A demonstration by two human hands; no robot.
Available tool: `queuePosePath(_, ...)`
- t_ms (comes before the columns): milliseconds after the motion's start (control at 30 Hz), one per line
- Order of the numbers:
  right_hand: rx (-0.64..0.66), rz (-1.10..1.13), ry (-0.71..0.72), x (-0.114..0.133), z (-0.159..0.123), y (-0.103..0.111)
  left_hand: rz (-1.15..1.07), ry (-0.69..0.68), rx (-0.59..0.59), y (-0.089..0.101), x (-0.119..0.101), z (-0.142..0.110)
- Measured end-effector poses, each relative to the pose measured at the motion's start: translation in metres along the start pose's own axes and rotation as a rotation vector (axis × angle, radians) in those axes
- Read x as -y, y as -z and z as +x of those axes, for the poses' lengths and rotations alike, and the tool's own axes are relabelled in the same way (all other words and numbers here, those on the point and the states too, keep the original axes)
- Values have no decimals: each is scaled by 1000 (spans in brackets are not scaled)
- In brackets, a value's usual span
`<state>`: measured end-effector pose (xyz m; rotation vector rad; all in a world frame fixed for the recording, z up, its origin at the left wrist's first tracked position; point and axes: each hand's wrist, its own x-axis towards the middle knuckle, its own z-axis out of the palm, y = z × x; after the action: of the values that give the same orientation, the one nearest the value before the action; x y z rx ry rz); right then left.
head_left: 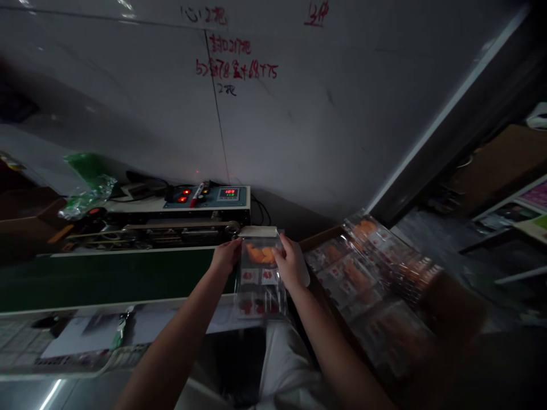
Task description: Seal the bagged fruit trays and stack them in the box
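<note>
Between my hands is a clear plastic bag (260, 285) with orange pieces, small white squares with red marks and dark red pieces inside. My left hand (226, 255) is closed on the bag's upper left edge. With thumb and fingers, my right hand (290, 262) grips the upper right edge, beside the orange pieces. A pale strip (258, 231) runs across the bag's top end. That end lies near the right end of a sealing machine (179, 230) with a lit red and green display (229, 192).
A green conveyor belt (106, 279) runs leftward in front of the machine. At my right, a cardboard box (329, 233) holds several similar filled bags (354, 273). A red and white marker (197, 193) lies on the machine. Below the belt is a wire shelf (102, 359).
</note>
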<state>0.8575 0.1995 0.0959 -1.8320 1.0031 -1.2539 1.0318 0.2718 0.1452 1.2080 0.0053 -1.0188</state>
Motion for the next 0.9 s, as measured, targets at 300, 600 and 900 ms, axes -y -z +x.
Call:
queuePosePath(300,-16,-64,28,2,4,-32,-30,-34,-89,7,-8,4)
queuePosePath(600,-1,-18,71,16,-7,-73,-47,-70,-172,38,-21,10)
queuePosePath(900,-15,15,97,31,-20,-105,-41,-99,-221,60,-39,4)
